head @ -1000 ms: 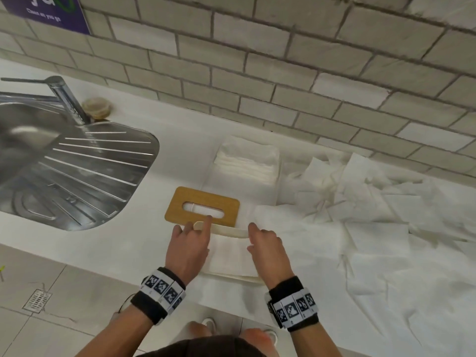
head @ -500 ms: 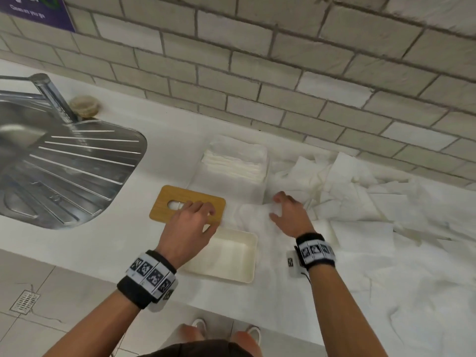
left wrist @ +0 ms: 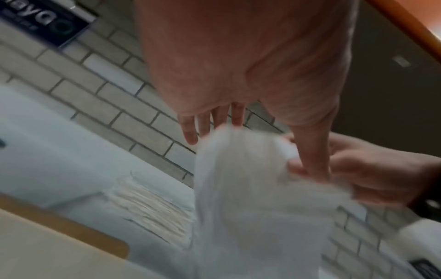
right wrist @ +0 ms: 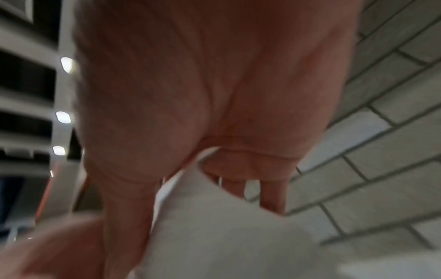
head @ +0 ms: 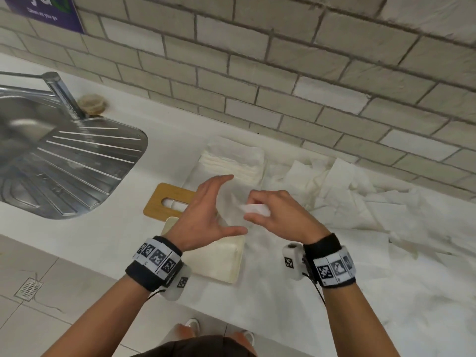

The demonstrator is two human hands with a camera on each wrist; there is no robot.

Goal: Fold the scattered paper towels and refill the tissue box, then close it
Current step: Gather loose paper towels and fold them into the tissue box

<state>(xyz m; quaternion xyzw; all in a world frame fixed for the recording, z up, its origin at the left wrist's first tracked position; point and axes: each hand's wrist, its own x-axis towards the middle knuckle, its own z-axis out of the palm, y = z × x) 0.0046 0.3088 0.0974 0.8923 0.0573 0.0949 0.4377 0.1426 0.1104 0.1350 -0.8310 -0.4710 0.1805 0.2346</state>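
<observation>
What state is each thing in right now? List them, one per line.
tissue box: open, lid off.
wooden lid: flat on the counter, beside the box.
paper towel: lifted, pinched by the right hand.
left hand: open, fingers straight, holding nothing.
folded stack: piled by the wall.
loose towels: scattered, unfolded.
tap: no water seen.

Both my forearms bare, no sleeves. Black wristband (head: 152, 264) lower left of frame, wrapped by a white strip of black square coded markers; white camera pod (head: 177, 284) under it, one marker, thin black cable. Same band (head: 331, 264) and pod (head: 293, 261) lower centre-right. Dark garment at bottom edge; light shoes (head: 193, 324).
</observation>
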